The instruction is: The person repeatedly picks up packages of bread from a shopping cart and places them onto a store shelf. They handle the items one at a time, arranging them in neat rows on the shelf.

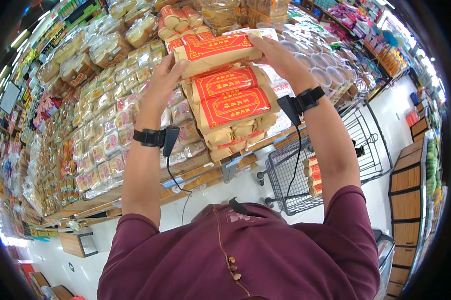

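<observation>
My left hand (168,77) grips the left end of a long package in tan paper with a red label (218,49), thumb on its front face. At the package's right end, my right hand (281,54) holds the upper corner. The package is level and lies just over the far part of a stack of matching paper-wrapped packages (234,101); whether it touches the stack is hard to tell. Rounded paper ends show along the stack's near side. Each wrist wears a black strap with a cabled device.
Rows of clear-wrapped pastries (116,127) cover the display left of the stack. Round lidded plastic tubs (321,77) stand to the right, bagged baked goods (111,48) behind. A grey shopping cart (285,176) below right holds several red-labelled packages (313,176). Wooden cabinets (405,210) line the far right.
</observation>
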Demonstrator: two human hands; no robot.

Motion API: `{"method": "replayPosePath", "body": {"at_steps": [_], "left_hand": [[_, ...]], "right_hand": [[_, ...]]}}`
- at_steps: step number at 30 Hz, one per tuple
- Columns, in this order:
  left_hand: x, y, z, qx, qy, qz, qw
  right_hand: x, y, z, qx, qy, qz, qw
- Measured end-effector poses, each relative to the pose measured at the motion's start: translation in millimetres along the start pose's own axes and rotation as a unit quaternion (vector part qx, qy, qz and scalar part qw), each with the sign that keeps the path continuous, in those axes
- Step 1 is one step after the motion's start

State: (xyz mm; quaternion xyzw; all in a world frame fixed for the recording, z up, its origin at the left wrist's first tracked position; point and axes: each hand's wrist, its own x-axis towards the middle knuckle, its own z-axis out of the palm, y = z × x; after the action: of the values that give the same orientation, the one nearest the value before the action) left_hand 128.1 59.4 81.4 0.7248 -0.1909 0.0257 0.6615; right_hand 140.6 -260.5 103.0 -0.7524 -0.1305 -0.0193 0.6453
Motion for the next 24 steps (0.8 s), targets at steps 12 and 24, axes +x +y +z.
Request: {"method": "replayPosePath", "body": {"at_steps": [12,24], "left_hand": [[7,-44,-12,0.094,-0.014,0.004,0.995],[5,-64,-16,0.098,-0.026,-0.014,0.995]], "right_hand": [[17,21,2,-0.119,-0.025,0.132,0.984],[-5,9,6,-0.227,-0.042,0.112,0.966]]}}
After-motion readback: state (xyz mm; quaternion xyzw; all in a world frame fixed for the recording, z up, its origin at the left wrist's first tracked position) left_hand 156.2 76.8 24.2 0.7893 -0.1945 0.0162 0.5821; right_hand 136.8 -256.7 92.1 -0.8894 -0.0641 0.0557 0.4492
